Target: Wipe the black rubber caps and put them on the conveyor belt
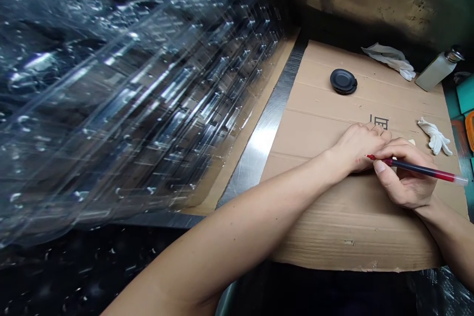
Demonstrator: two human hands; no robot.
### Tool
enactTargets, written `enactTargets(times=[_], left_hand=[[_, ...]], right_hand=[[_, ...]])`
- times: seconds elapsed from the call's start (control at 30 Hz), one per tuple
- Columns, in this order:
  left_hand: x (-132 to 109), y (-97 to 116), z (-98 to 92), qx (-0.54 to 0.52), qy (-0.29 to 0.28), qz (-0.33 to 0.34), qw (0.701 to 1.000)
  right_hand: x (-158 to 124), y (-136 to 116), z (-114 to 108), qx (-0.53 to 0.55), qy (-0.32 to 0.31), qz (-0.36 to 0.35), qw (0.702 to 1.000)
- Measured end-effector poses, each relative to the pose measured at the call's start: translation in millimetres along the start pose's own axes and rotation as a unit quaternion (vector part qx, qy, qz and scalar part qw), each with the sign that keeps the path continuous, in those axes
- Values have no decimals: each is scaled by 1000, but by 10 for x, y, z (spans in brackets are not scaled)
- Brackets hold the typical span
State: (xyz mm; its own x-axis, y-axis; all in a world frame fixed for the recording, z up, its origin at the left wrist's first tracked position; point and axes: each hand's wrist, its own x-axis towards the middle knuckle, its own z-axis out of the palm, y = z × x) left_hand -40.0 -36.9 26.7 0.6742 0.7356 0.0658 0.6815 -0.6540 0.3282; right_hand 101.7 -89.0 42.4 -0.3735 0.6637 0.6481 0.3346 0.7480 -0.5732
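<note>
My right hand (405, 177) is closed round a red pen (422, 171), whose tip points left at the back of my left hand (358, 147). That left hand rests knuckles-up on a brown cardboard sheet (333, 217), its fingers curled down; what lies beneath them is hidden. A small pale scrap shows just past the fingers of both hands. Printed marks on the cardboard sit right beyond my left fingers.
A tall stack of clear plastic trays (122, 98) fills the left. A steel strip (259, 143) runs beside the cardboard. A round black lid (343, 81), white gloves (435, 136), a white cloth (392, 59) and a pale bottle (439, 69) lie farther back.
</note>
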Motion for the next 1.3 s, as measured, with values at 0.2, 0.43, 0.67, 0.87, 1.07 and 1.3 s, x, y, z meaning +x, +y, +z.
enactTargets(times=[0.2, 0.43, 0.67, 0.87, 1.07, 1.3], left_hand=[[-1, -4, 22, -4, 0, 4, 1000], [-15, 13, -39, -4, -19, -3, 1000], [-36, 31, -90, 3, -15, -1, 1000], [-39, 29, -109, -3, -30, 7, 1000], [-36, 32, -115, -2, -31, 9, 999], [-46, 34, -133, -1, -44, 11, 999]], right_hand=[[-25, 46, 1, 8, -3, 3, 1000], [-40, 54, -2, 11, -11, 5, 1000], [-100, 102, 5, 32, 6, 31, 999], [-85, 77, 16, 24, -10, 22, 999], [-81, 41, 27, 39, -5, 12, 999], [-80, 55, 29, 37, 0, 10, 999]])
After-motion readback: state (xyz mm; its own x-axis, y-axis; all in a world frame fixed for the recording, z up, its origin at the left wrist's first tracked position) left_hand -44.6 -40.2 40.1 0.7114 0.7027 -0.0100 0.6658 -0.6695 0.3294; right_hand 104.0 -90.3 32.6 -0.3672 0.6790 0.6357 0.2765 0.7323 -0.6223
